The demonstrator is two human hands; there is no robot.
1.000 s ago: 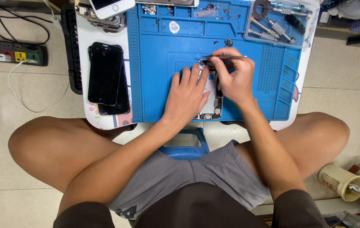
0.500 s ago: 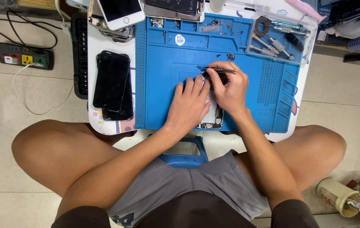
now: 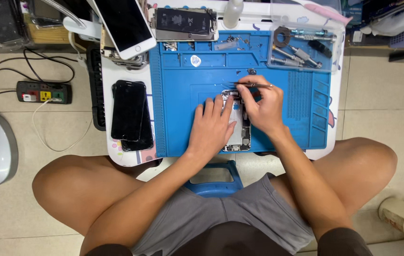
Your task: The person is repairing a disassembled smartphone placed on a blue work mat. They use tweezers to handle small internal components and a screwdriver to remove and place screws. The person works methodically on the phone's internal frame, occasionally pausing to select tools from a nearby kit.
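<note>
Stool: a blue plastic stool shows between the bare knees, bottom centre of the frame.
Left hand: the left hand lies flat, fingers spread apart, pressing on the opened phone at mid-frame.
Opened phone: a slim metal shell, back up, small boards and connectors showing along its right edge; it rests on the work mat.
Right hand: the right hand, just right of the phone, has its fingers pinched together on thin metal tweezers, which lie level and point left above the phone's top end.
Work mat: a blue rubbery work mat with moulded ridges and small compartments.
Dark phones: two glossy black phones stacked left of the mat.
Tool tray: a clear plastic tool tray of screwdrivers, upper right.
White phone: a white-rimmed phone, tilted, upper left.
</note>
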